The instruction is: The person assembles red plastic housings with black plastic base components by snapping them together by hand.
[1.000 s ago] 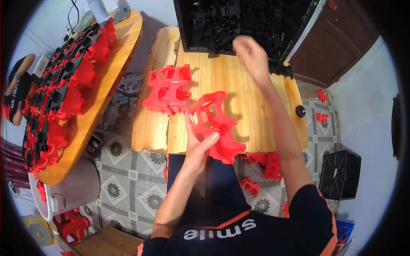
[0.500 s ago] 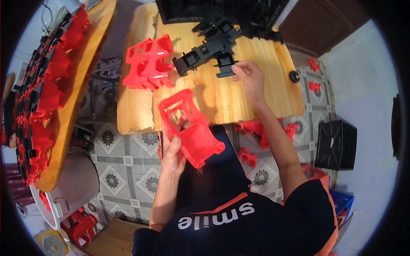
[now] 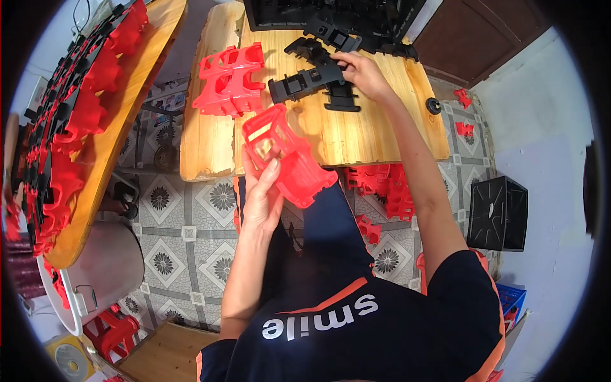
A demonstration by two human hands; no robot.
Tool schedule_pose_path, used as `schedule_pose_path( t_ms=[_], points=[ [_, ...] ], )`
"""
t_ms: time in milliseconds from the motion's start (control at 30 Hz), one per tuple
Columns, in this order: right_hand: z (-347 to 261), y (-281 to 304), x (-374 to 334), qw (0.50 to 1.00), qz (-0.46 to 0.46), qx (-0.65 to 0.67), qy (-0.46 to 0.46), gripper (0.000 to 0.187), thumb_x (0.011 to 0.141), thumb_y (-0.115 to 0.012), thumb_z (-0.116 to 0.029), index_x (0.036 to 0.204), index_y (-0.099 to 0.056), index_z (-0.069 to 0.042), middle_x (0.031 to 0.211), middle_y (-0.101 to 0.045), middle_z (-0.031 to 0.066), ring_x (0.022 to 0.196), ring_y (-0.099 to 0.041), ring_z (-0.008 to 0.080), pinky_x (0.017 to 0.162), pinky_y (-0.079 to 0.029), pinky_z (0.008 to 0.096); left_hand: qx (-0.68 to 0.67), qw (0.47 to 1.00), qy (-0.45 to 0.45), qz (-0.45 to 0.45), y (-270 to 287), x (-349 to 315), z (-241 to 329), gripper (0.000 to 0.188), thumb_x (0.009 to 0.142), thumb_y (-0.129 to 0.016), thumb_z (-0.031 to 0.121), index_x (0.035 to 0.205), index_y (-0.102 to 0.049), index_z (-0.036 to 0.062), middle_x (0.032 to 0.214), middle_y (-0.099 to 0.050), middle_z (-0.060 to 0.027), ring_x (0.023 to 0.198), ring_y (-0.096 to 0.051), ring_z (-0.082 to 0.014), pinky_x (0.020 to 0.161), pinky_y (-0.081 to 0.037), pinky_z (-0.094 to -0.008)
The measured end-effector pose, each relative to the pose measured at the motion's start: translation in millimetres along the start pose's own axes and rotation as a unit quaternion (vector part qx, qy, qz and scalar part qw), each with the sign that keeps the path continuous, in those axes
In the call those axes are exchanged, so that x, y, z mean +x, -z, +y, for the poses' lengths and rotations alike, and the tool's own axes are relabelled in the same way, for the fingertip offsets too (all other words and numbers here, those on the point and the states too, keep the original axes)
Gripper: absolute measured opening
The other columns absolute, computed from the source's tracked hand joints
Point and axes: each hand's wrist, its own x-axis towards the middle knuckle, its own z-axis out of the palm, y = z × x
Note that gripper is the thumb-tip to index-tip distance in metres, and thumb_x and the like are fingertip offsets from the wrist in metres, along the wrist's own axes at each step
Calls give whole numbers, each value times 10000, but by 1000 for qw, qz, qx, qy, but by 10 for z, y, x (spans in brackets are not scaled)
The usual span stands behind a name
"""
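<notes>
My left hand (image 3: 264, 191) grips a red plastic housing (image 3: 304, 173) with window-like openings, held up tilted in front of the wooden table's near edge. My right hand (image 3: 366, 75) reaches over the table with thumb and fingers pinched at a black plastic bracket (image 3: 326, 71) in a loose heap. Another black bracket (image 3: 342, 100) lies just nearer than that hand. Left of the heap, two red housings (image 3: 230, 83) rest side by side on the table. Where exactly the right fingertips meet the black part is partly hidden.
A black crate (image 3: 331, 14) stands at the table's (image 3: 382, 137) far edge. At left, a wooden board (image 3: 121, 134) carries rows of joined red and black parts. Red parts (image 3: 388, 188) lie under the table; a black bin (image 3: 498, 213) stands at right. Another person's arm shows at far left.
My right hand has moved farther away, from the nearer black bracket to the heap behind it. The red housing in my left hand has tilted and shifted slightly right and away.
</notes>
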Motion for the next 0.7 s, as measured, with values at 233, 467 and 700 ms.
schedule_pose_path(
  t_ms=[233, 467, 700],
  points=[
    [-279, 271, -657, 957, 151, -247, -28, 235, 774, -714, -96, 993, -666, -26, 940, -661, 119, 772, -628, 262, 732, -504, 366, 15, 999, -50, 1, -166, 96, 34, 1007, 844, -709, 7, 1547, -13, 194, 1431, -397, -110, 1311, -426, -251, 1098, -369, -436],
    [-1289, 150, -1418, 976, 192, -45, -95, 260, 756, -798, -212, 816, -642, -12, 631, -563, 35, 548, -520, 115, 518, -423, 268, 44, 993, -104, -29, -123, 177, -46, 1092, 818, -742, 4, 1542, 56, 185, 1463, -333, -148, 1313, -417, -256, 1103, -357, -432],
    [-1577, -423, -1555, 981, 187, 47, 22, 271, 738, -827, -161, 799, -614, -5, 634, -513, 26, 528, -467, 85, 484, -402, 242, 54, 992, -103, -50, -230, 72, -28, 1124, 813, -739, -20, 1540, 90, 200, 1474, -328, -138, 1314, -422, -249, 1087, -386, -413]
  ],
)
